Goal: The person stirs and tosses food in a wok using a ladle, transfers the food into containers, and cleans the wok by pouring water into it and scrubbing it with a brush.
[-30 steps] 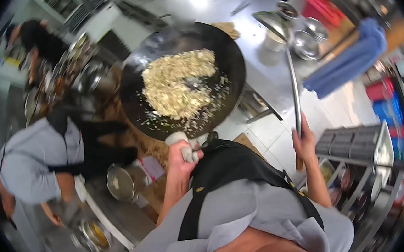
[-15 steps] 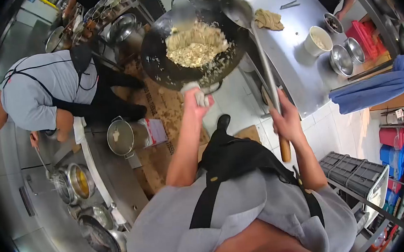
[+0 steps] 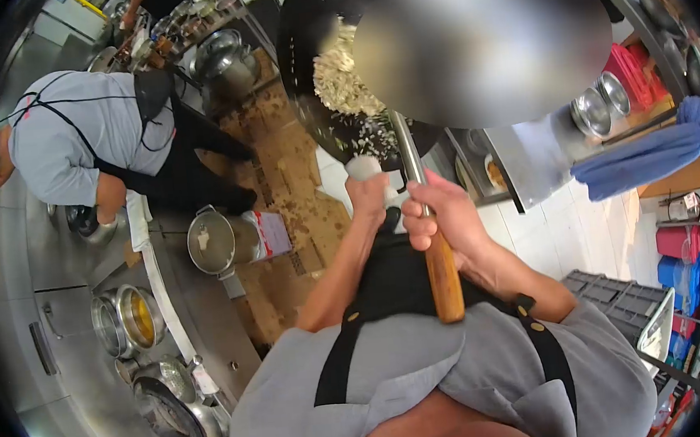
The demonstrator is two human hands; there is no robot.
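Observation:
A large black wok [image 3: 297, 65] is at the top centre, tilted, with pale chopped food [image 3: 346, 81] like fried rice or egg along its left side. My left hand [image 3: 367, 196] is closed around the wok's near handle, with a pale cloth [image 3: 364, 166] at the grip. My right hand [image 3: 454, 222] grips a long-handled ladle [image 3: 445, 281] by its metal shaft, just above the wooden end. The shaft reaches over the wok's near rim; a blurred patch hides the ladle's bowl and the wok's right part.
At the left, a co-worker [image 3: 93, 141] bends over a counter with steel bowls and strainers. A metal pot [image 3: 210, 241] stands beside that counter. To the right are a steel counter [image 3: 523, 153], steel bowls [image 3: 593, 112], a hanging blue towel [image 3: 644, 159] and a grey crate [image 3: 615, 303].
The wok has shifted right and upward in view and tilted. My right hand has brought the ladle leftward, from above the counter to the wok. The food has settled to the wok's left.

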